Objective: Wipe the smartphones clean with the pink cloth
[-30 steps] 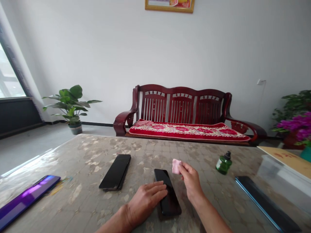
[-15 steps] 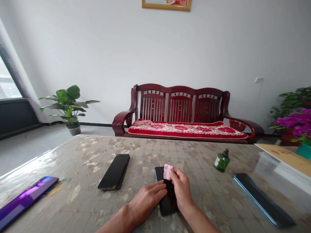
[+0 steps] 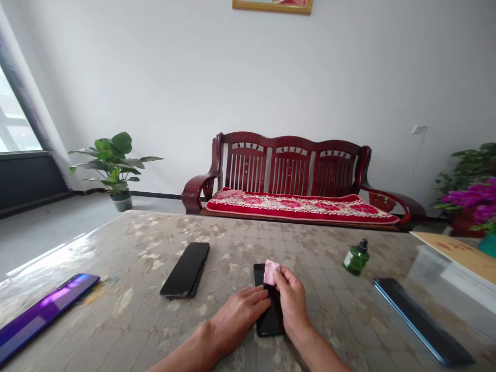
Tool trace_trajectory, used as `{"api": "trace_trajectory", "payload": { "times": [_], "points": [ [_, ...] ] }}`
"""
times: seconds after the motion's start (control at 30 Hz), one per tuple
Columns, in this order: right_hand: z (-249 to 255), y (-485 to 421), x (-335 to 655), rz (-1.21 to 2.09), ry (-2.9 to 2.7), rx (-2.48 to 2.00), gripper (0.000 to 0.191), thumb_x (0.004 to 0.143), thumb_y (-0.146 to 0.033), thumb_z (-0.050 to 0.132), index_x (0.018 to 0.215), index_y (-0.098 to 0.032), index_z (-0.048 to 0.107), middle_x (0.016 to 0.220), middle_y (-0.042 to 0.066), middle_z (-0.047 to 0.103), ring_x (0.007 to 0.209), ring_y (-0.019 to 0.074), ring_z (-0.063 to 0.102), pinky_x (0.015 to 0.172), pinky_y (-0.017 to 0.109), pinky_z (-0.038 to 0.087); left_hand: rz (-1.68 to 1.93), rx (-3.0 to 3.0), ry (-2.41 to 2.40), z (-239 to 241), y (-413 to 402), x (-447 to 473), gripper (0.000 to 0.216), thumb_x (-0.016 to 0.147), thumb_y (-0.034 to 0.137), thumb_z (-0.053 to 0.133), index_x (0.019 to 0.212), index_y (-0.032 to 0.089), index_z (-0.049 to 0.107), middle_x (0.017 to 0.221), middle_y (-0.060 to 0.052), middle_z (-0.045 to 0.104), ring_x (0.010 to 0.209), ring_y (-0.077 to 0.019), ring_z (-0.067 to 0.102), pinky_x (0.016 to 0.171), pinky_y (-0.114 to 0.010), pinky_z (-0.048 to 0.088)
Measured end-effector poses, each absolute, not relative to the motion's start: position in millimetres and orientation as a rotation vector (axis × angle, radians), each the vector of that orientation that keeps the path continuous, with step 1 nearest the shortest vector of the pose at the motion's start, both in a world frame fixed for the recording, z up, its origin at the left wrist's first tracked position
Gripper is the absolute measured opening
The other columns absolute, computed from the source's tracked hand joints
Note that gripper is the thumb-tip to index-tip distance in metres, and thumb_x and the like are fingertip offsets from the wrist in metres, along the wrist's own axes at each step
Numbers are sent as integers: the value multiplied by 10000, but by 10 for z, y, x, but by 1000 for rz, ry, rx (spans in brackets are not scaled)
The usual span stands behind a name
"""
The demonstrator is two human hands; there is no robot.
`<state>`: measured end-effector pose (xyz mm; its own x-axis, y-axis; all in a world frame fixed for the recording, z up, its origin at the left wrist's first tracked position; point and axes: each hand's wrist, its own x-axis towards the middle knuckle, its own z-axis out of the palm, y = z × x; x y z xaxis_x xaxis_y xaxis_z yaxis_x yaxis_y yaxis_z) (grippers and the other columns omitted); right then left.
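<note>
A black smartphone (image 3: 271, 311) lies flat on the table, screen up, between my hands. My left hand (image 3: 241, 314) rests palm down at its left edge, fingers stretched out together and fingertips touching the screen. Between thumb and fingers, my right hand (image 3: 291, 295) pinches a small pink cloth (image 3: 270, 272) over the upper part of the phone. The cloth hides part of the screen, and whether it touches the glass is unclear. To the right stands a green bottle (image 3: 356, 258) with a black top.
Another black phone (image 3: 186, 269) lies left of my hands, and a purple-blue phone (image 3: 46, 314) at far left. At right are a blue-edged phone (image 3: 420, 319) and a clear box (image 3: 442, 276). A wooden bench (image 3: 290, 165) stands beyond the patterned table (image 3: 132, 258).
The view has shifted slightly. The black phone now sits a little straighter and higher in view, both hands still at it. The pink cloth remains pinched in my right hand near the phone's top.
</note>
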<state>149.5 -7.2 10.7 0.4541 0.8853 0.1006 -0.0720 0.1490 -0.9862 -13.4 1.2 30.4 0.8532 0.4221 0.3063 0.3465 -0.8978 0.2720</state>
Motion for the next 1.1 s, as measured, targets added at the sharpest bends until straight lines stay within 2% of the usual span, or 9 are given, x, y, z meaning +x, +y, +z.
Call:
{"api": "trace_trajectory", "payload": {
  "times": [0.17,0.23,0.33,0.4,0.47,0.53,0.77,0.93,1.1],
  "points": [
    [85,-42,1538,864,-783,-1266,500,682,-580,699,941,-155,747,778,24,712,701,193,596,614,259,448,516,2802,628,272,14,-149,385,920,39,471,1253,194,585,1306,-61,622,1276,-189,516,1090,-303,392],
    [79,-28,1581,872,-797,-1258,501,711,-579,678,984,-164,742,804,29,719,725,203,612,632,270,462,501,2803,732,253,-6,-134,376,913,46,474,1226,206,610,1317,-57,616,1271,-199,523,1088,-325,400],
    [114,-12,1673,769,-996,-1220,416,782,-524,634,1011,-192,740,970,63,732,917,245,639,821,331,486,467,2783,1044,221,-71,-103,335,926,176,552,1254,223,603,1364,-81,578,1293,-267,498,1085,-431,405],
    [174,-8,1736,590,-1204,-1260,318,821,-454,609,974,-213,749,1035,76,717,997,249,624,920,359,453,419,2744,1243,208,-134,-88,468,884,335,655,1317,189,557,1395,-133,541,1311,-323,469,1086,-509,383],
    [251,-13,1783,402,-1411,-1358,234,852,-379,586,928,-236,755,993,70,710,975,234,621,914,352,452,365,2718,1350,212,-201,-81,652,815,462,721,1341,128,528,1394,-188,527,1306,-351,467,1089,-535,366],
    [322,-32,1806,277,-1615,-1448,198,883,-308,563,915,-256,751,924,53,701,925,213,621,863,326,463,327,2731,1371,232,-260,-75,689,788,500,738,1312,96,545,1379,-207,534,1289,-345,485,1086,-510,377],
    [413,-345,1790,95,-2173,-1504,271,916,-96,501,902,-271,707,884,7,652,894,167,592,789,259,440,251,2870,1183,235,-360,-14,377,847,316,728,1158,119,646,1253,-139,634,1184,-270,578,1038,-376,447],
    [391,-633,1768,67,-2284,-1470,194,942,-126,508,897,-243,656,883,7,628,864,168,570,782,271,427,245,2973,1046,122,-348,36,291,854,250,720,1102,105,680,1166,-134,671,1128,-281,597,993,-366,478],
    [330,-252,1783,-6,-2208,-1546,242,942,-111,485,956,-262,673,917,10,635,901,168,565,802,270,432,242,2985,1053,44,-340,58,283,883,225,682,1130,90,663,1173,-149,662,1107,-277,603,951,-358,505]
  ]
}}
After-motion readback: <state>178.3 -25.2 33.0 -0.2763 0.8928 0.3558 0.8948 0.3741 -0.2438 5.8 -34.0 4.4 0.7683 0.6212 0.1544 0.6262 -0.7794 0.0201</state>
